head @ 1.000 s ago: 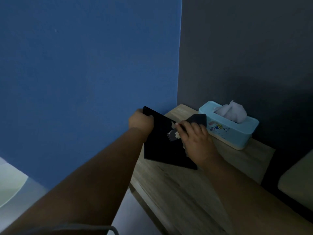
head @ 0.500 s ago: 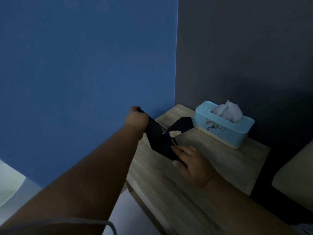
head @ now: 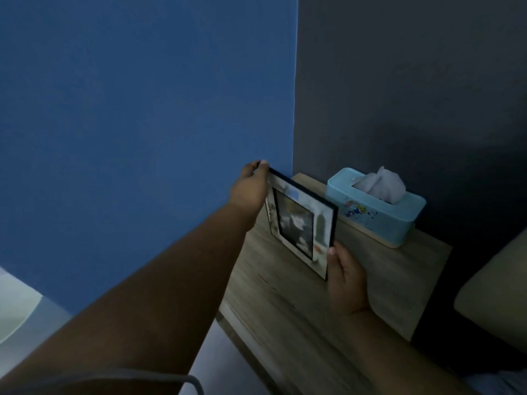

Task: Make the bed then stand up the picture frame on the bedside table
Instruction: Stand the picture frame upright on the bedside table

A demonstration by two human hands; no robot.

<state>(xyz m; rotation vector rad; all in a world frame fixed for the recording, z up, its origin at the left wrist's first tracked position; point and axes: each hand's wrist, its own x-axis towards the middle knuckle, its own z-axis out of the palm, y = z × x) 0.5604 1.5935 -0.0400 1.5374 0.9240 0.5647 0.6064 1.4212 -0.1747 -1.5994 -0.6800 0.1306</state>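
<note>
- While the picture frame (head: 301,220) is held between both hands, its glazed front faces the camera and it stands nearly upright over the desk (head: 285,315), near the back left corner.
- The left hand (head: 252,185) pinches the frame's upper left corner, fingers (head: 262,164) curled over the top edge.
- The right hand (head: 346,276) grips the lower right corner, thumb on the front border; the other fingers are hidden behind the frame.
- The frame's long axis runs top to bottom, tilted so the top leans away toward the blue wall (head: 142,124).
- Whether the bottom edge touches the desk cannot be told; it looks just above or barely resting.
- Judgement: the frame lies between the hands, so the next move turns on lowering the bottom edge and letting the rear prop, unseen here, take the weight.
- A blue tissue box (head: 376,208) sits just beside the frame, to its right.
</note>
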